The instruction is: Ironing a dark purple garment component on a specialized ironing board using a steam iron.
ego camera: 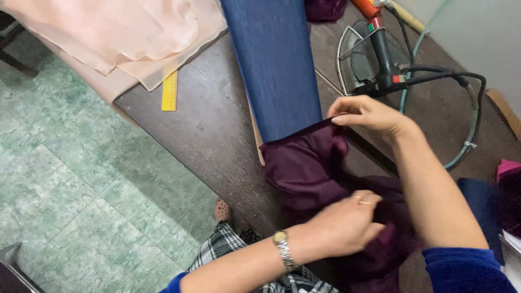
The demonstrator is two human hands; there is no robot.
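Hands (353,222) gripping crumpled, perhaps satiny plum fabric (304,168)

A single head-worn view looks steeply down from just above the person's forearms, close to the dark brown wooden desk (217,125). It is tilted, so the desk edge runs diagonally; the green marbled tile floor (81,179) fills the left, a pale wall (483,38) the upper right corner.
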